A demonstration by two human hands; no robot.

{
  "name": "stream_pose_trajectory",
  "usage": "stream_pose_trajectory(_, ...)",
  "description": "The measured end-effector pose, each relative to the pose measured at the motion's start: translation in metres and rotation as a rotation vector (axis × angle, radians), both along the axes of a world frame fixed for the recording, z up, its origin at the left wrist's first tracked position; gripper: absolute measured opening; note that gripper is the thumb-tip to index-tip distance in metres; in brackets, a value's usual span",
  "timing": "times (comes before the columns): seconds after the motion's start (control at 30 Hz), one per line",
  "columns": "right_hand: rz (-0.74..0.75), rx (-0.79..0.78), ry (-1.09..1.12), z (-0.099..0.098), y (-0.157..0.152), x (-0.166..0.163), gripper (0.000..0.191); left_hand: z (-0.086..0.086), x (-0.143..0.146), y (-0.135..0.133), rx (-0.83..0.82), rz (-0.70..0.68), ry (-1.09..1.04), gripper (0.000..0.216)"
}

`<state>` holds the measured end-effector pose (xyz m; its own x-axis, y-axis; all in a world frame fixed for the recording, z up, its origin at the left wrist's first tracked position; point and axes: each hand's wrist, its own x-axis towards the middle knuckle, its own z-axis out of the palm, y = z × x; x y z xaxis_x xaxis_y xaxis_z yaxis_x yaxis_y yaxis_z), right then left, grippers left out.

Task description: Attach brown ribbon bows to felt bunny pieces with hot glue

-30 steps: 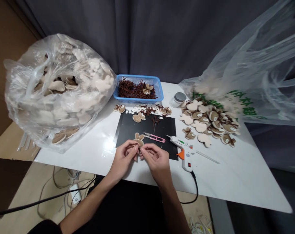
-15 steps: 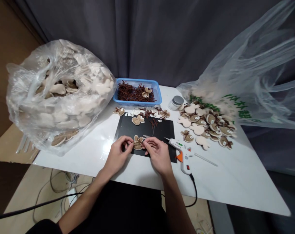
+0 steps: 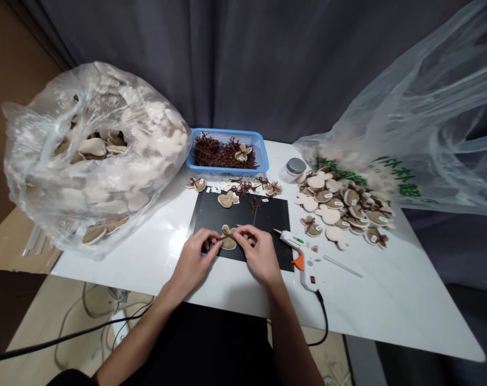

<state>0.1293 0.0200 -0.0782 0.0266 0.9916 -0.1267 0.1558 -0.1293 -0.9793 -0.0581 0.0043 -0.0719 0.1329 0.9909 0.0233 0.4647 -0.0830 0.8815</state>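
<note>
A tan, rabbit-shaped fabric piece [image 3: 229, 244] with a pale edge lies on the black mat [image 3: 277, 257], its ears pointing away from me. Across it, just below the ears, sits a brown ribbon bow [image 3: 227, 234]. My left hand [image 3: 199, 256] pinches the bow's left side between thumb and forefinger. From the other side, my right hand [image 3: 258, 252] pinches the bow's right side, its remaining fingers curled. Close to my right hand rests a white hot glue gun [image 3: 306, 260] with an orange trigger, its nozzle over the mat.
Brown bows fill a blue basket [image 3: 263, 153]. Behind the mat are loose bows [image 3: 245, 187] and small white labels. A grey-lidded jar [image 3: 293, 168] stands near piled rabbit pieces [image 3: 347, 201]. A large plastic bag [image 3: 106, 198] of pieces occupies the left; the gun's cord [image 3: 326, 316] hangs over the edge.
My right hand has moved slightly left and in, onto the bow's right side. The bow now lies flatter across the rabbit piece. The view has shifted a little.
</note>
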Motion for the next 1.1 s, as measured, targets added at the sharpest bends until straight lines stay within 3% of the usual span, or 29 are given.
stream_pose_trajectory(0.6, 0.040, 0.031, -0.121, 0.000, -0.001, 0.004, 0.023, -0.001, -0.001, 0.001, 0.001, -0.016, 0.018, 0.013)
stream_pose_trajectory(0.8, -0.062, 0.131, -0.228, 0.006, -0.004, 0.001, 0.015, -0.001, -0.001, 0.000, 0.009, -0.017, 0.023, 0.009)
stream_pose_trajectory(0.97, 0.007, 0.205, -0.224, 0.006, 0.000, -0.004, 0.014, -0.003, 0.000, 0.000, 0.051, -0.016, 0.067, 0.022)
stream_pose_trajectory(1.1, 0.028, 0.212, -0.252, -0.001, 0.003, -0.005, 0.013, -0.008, 0.000, 0.001, 0.091, -0.068, 0.139, 0.019)
